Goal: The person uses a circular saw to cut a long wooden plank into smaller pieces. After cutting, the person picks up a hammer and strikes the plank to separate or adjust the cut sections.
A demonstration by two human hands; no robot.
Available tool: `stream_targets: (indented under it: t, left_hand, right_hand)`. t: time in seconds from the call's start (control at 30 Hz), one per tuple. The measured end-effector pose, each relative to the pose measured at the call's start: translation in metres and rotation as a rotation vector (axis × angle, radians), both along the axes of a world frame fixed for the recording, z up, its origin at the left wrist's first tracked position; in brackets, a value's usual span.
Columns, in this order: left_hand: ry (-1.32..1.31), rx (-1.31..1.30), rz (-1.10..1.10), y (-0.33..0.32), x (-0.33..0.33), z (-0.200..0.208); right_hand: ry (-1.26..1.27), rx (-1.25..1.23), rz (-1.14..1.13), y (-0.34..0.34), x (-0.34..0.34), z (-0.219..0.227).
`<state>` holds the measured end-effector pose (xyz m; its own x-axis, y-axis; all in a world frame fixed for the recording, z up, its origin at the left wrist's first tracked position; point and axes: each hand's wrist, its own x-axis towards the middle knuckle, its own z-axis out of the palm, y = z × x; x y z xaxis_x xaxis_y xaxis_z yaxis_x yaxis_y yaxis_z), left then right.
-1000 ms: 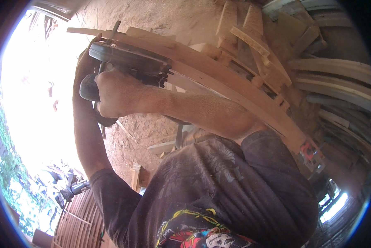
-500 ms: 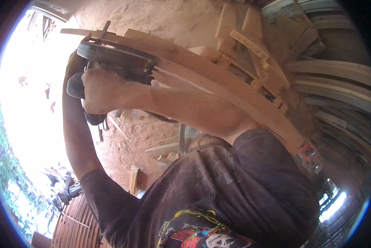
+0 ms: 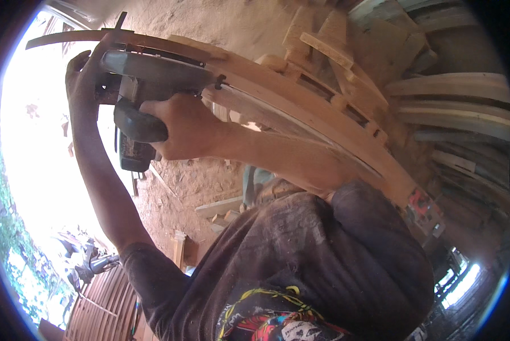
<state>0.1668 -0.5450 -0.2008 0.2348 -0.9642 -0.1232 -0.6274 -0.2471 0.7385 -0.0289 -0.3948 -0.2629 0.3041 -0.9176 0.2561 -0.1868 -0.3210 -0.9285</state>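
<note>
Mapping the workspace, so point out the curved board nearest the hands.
The long board beside the power tool; the other curved boards lie apart, at picture right.

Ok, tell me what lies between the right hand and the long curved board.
In the head view, the dark body of the power tool lies between the right hand and the long curved board.
</note>
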Motion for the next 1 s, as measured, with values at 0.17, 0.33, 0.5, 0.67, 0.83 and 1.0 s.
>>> stream_targets:
  t: [0.17, 0.33, 0.5, 0.67, 0.83, 1.0]
  left_hand:
    - [0.040, -0.031, -0.018, 0.048, -0.047, 0.028]
    - [0.450, -0.095, -0.282, 0.100, -0.104, 0.044]
    - [0.615, -0.281, -0.414, 0.125, -0.155, 0.014]
    - [-0.062, -0.325, -0.534, 0.181, -0.194, -0.123]
    - [-0.381, -0.542, -1.107, 0.250, -0.238, -0.196]
    - [-0.508, -0.153, -1.243, 0.166, -0.237, -0.205]
  right_hand:
    - [-0.060, -0.083, -0.017, 0.043, -0.052, 0.029]
    - [-0.085, -0.009, -0.087, 0.088, -0.126, 0.076]
    - [-0.047, 0.274, -0.337, 0.157, -0.226, 0.114]
    - [-0.236, 0.354, -0.648, 0.231, -0.300, 0.112]
    - [-0.182, 0.348, -0.799, 0.274, -0.345, 0.106]
    - [-0.217, 0.306, -0.972, 0.276, -0.379, 0.078]
